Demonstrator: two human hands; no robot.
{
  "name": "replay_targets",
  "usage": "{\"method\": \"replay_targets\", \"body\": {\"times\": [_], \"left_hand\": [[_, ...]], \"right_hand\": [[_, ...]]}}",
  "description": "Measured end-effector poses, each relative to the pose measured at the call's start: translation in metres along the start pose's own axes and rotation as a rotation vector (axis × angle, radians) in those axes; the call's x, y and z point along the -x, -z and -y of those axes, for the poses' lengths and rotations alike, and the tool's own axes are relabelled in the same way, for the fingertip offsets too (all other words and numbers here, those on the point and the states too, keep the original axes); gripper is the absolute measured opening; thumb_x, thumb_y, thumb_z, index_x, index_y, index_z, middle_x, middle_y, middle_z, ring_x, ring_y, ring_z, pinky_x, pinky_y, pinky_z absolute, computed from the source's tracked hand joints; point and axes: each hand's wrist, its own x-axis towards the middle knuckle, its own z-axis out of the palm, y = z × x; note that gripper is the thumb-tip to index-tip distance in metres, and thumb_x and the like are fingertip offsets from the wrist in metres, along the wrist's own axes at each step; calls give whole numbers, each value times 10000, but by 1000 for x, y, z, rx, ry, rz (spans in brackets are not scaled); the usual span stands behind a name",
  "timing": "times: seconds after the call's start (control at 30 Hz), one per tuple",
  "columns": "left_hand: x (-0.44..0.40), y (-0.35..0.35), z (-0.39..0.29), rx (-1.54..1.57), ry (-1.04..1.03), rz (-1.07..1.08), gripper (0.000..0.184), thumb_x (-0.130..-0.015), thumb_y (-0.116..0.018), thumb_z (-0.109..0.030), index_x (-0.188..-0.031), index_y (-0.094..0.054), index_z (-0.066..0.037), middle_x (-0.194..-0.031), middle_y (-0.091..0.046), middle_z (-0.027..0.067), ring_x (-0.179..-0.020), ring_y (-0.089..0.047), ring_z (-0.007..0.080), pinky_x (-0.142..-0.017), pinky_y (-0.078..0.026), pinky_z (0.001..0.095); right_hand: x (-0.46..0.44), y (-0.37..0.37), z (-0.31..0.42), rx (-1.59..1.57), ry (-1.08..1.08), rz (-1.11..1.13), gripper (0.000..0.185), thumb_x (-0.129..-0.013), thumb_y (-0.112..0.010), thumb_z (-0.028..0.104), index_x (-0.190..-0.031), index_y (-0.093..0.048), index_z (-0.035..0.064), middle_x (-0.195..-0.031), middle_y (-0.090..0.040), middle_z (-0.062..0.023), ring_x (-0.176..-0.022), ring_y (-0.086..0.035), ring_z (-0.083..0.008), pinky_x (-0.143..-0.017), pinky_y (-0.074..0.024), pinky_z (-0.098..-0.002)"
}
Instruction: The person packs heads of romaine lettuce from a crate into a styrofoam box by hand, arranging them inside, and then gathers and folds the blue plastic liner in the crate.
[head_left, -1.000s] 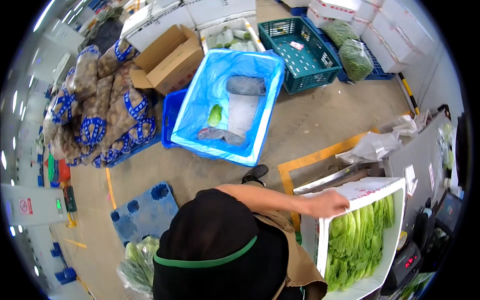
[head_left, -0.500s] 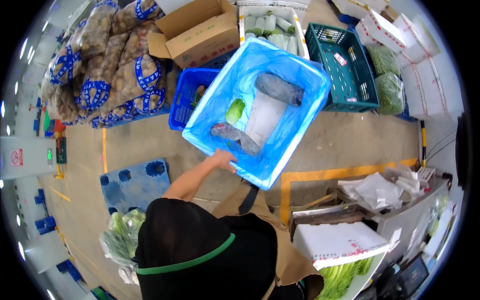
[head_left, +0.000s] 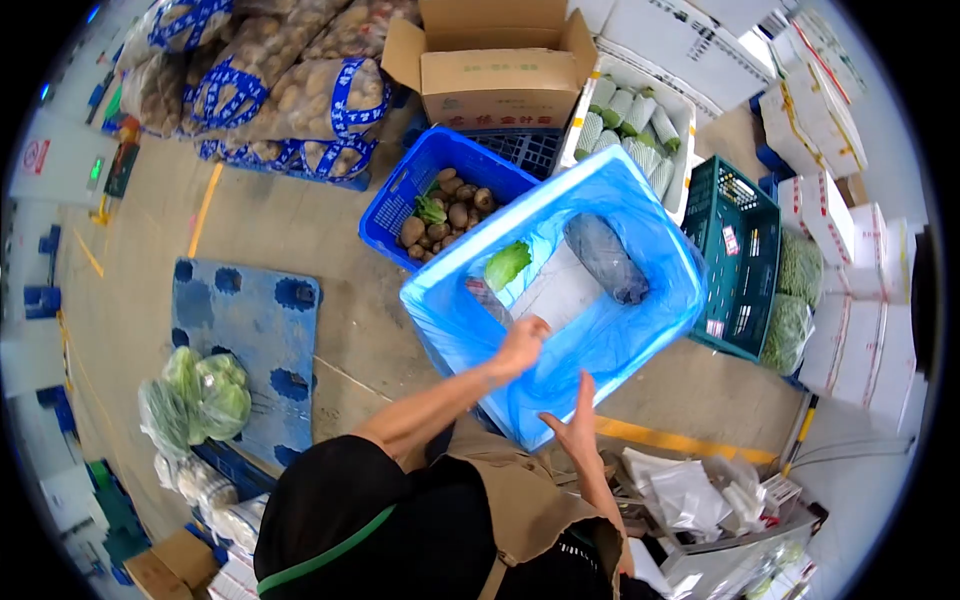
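A large box [head_left: 630,350] lined with blue plastic stands tilted in front of me. My left hand [head_left: 522,345] reaches over its interior with fingers curled; anything inside them is hidden. At the near rim, my right hand [head_left: 577,425] has its thumb and fingers apart, next to the liner. Inside lie a grey plastic-wrapped bundle [head_left: 605,260], a green leaf [head_left: 508,264] and a second wrapped bundle [head_left: 488,300], partly covered by the liner and my left hand. The pale box bottom shows between them.
A blue crate [head_left: 390,205] of potatoes touches the box's left side. Behind are an open cardboard carton [head_left: 500,85], a white foam box [head_left: 685,120] of net-wrapped vegetables and a green crate [head_left: 735,250]. A blue pallet [head_left: 250,330] and bagged cabbages [head_left: 220,395] lie left.
My left hand has left the near rim and moved over the box's interior. My right hand has come into view at the rim. The view has shifted, showing the potatoes.
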Motion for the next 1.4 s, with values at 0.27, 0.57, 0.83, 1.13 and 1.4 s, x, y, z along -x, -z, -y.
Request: {"method": "replay_targets", "body": {"times": [0.27,0.57,0.83,1.13,1.4], "left_hand": [[47,13,-82,-29,-14,303,179,-866,-585,-157,-997,-620,-39,-931,-637,151,-883,-628,260,-819,-474,388],[82,89,-31,-931,-265,-180,496,-642,-795,-212,-1096,-617,-125,-1123,-616,106,-1232,-455,309,-1040,-251,548],[114,68,-61,-495,-46,-136,78,-698,-605,-20,-775,-593,-27,-781,-591,163,-817,-581,352,-712,-450,453],[85,9,-155,-75,-494,443,120,-694,-619,-7,-716,-502,9,-698,-470,116,-721,-496,296,-640,-391,373],[47,-2,-93,-393,-544,379,614,-699,-763,-208,-1209,-483,-12,-1295,-463,186,-1262,-415,321,-1064,-315,371]], "right_hand": [[-50,-100,-21,-978,-179,387,574,-758,-638,38,-1299,-450,6,-1102,-581,-182,-913,-581,-230,-713,-495,-378],[-98,4,30,-552,-7,707,171,-841,-607,-1,-1000,-659,-37,-927,-699,-163,-826,-674,-147,-690,-541,-305],[-157,6,32,-330,486,643,605,-735,-631,1,-1316,-484,80,-1131,-598,-221,-1037,-595,-322,-845,-478,-359],[-231,-1,-20,434,740,-49,392,-762,-594,103,-1148,-611,172,-1123,-556,-214,-1204,-444,-430,-988,-274,-668],[-56,47,-141,60,340,137,133,-754,-649,161,-666,-621,65,-670,-641,-160,-618,-644,-313,-523,-487,-473]]}}
